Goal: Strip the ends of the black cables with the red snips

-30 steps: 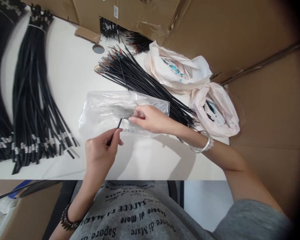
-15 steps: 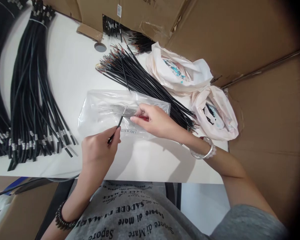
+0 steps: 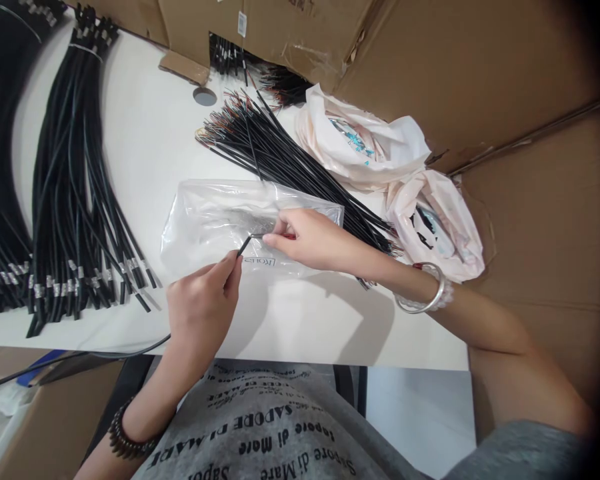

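My left hand [image 3: 200, 300] pinches a black cable [image 3: 243, 247] over the plastic bag [image 3: 193, 220]; at the cable's three o'clock, my right hand [image 3: 300, 235] grips a red tool [image 3: 291, 236]. Toward six o'clock, worktop [image 3: 290, 327] stretches to its near edge.

We are viewing a workshop for cable work. We are identifying it by the white worktop [image 3: 140, 160], which is carrying black cables [image 3: 73, 173] in quantity: tied bundles [image 3: 65, 207] with silver bands [image 3: 63, 289] are lying at left, and a loose stack [image 3: 293, 160] is showing coloured wire ends [image 3: 233, 112] at far centre. Two pale bags [image 3: 411, 145] are holding small items [image 3: 356, 139] at right. Cardboard panels [image 3: 470, 67] are enclosing the far and right sides. The left hand [image 3: 200, 300] is gripping a single cable [image 3: 245, 246].
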